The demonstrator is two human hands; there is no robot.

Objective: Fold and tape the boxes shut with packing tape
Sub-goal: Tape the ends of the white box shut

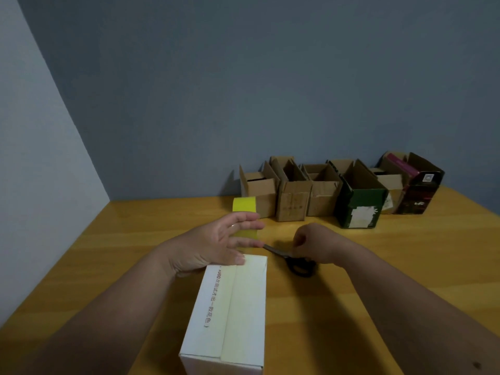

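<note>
White cardboard box (232, 309) lies near edge of wooden table (378, 280), long side running away from the viewer; top flaps folded closed, a strip of pale translucent tape (244, 304) along the seam; red printed characters run beside the strip.

Left hand (213, 247) rests at the far end of the white box; thumb pressed flat on the top edge at the far corner, fingers straight and spread, reaching past the box toward the yellow tape roll (244, 212); a ring on one finger; fingers hide the lower part of the roll; cannot tell whether they touch it.

Right hand (313, 243) sits to the right of the box's far end, fingers curled down over the scissors (295, 262); black handles show below the hand, blades point left toward the left fingertips; cannot tell whether the fingers actually clamp the scissors or only cover them.

Yellow tape roll stands on edge just beyond the left hand, beside the leftmost brown box.

Row of open boxes along the back wall: three brown boxes (292, 196), flaps up, touching side by side; then a green box (359, 201) with a torn white label on its front, set slightly forward; behind it a small pale box (389, 188); at the far right a dark red box (418, 190) with something pinkish inside.

Grey-blue wall (243, 90) behind; lighter wall at left.
</note>
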